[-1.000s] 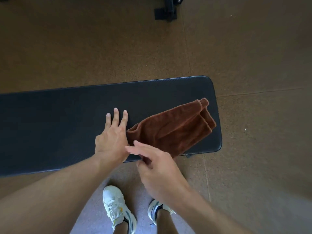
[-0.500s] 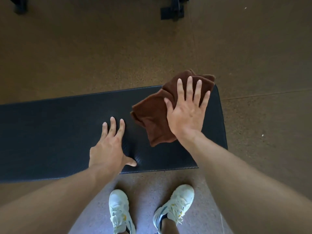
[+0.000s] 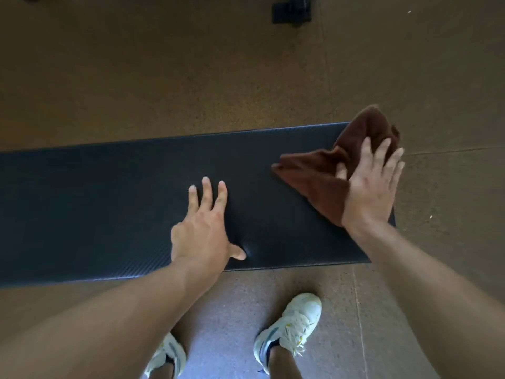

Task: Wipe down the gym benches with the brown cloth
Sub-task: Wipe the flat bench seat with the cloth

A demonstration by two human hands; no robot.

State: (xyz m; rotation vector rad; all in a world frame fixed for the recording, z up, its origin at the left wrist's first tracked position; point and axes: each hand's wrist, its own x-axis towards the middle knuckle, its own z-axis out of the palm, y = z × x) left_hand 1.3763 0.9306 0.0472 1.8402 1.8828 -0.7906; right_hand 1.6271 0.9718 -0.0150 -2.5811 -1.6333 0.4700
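Note:
A black padded gym bench (image 3: pixel 109 209) runs across the view from the left edge to the right of centre. The brown cloth (image 3: pixel 319 181) lies bunched on the bench's right end, one corner sticking past the far edge. My right hand (image 3: pixel 371 187) presses flat on the cloth with fingers spread, covering its right part. My left hand (image 3: pixel 205 228) rests palm down on the bare pad near the front edge, fingers apart, holding nothing.
Brown speckled floor (image 3: pixel 191 77) surrounds the bench. A black piece of equipment (image 3: pixel 292 12) stands at the top edge. My two white shoes (image 3: pixel 292 326) are on the floor just in front of the bench.
My right hand took the cloth from the bench's near edge, pushed it to the far side, and has now slid it right to the bench's end. The left hand stays planted.

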